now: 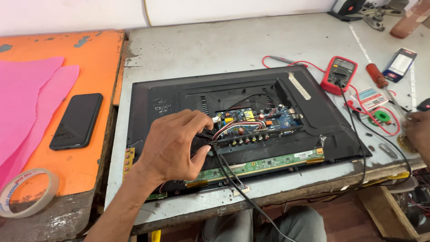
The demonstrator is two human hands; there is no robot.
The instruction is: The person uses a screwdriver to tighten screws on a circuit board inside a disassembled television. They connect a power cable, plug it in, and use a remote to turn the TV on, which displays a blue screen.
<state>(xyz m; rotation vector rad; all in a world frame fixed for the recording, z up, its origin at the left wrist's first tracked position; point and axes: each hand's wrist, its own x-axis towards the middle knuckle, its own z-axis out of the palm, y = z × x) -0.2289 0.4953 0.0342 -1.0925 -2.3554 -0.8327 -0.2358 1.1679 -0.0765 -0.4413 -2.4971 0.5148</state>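
The left hand (172,145) is pinching a bundle of thin wires (233,127) right where it comes off the blue circuit board (264,117), in the open back of a flat TV (188,96) lying face down on the grey bench (215,45). The right hand (419,132) is off at the right edge by a small round tin (405,142); too cut off to tell if it's gripping anything.

Those wires look light and floppy, with soft plastic insulation, and I'd guess the solder joints and little white plugs are the fragile bit (so grab near the connector body, not mid-strand). The board is stiff and thin, edges only. The TV shell is hard matte black plastic, wide and flat. A long green strip board (264,162) runs along its lower edge. A red multimeter (339,74) sits nearby, a black phone (77,121) rests on the orange surface (67,49).
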